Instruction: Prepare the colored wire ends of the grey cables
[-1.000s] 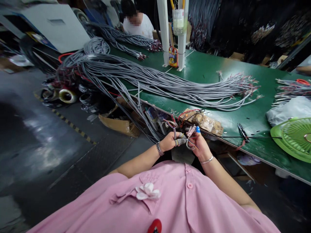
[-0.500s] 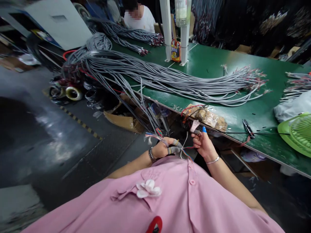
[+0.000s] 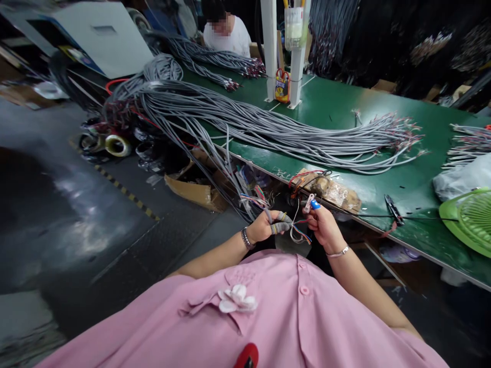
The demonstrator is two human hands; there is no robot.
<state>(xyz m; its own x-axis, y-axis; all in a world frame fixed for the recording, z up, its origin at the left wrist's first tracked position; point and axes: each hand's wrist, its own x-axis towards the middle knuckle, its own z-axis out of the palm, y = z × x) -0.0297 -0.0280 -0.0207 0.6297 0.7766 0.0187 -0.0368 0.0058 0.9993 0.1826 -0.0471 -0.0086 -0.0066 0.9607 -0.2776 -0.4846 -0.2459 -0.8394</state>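
Observation:
My left hand (image 3: 264, 226), with grey covers on its fingers, is closed on the end of a grey cable. Loose coloured wires (image 3: 301, 233) fan out from its fingertips, among them white, blue, orange and red ones. Another bunch of coloured wire ends (image 3: 256, 197) sticks out behind this hand. Just to the right, my right hand (image 3: 323, 225) is closed, with a blue cover (image 3: 315, 204) on its thumb. A red wire runs from the left fingertips into its curled fingers. At the raised index finger shows a pale pink piece (image 3: 309, 203), which I cannot identify.
Long grey cables (image 3: 245, 120) lie across the green table (image 3: 383, 94). Near its edge are a taped cardboard block (image 3: 337, 191) and small snips (image 3: 393, 208). A green fan (image 3: 470, 220) stands at the right. A co-worker (image 3: 227, 36) sits across the table.
My right thumb has come down against the pale pink piece by the index finger. Both hands are slightly farther from my body, and the loose wires have shifted. The view has moved a little.

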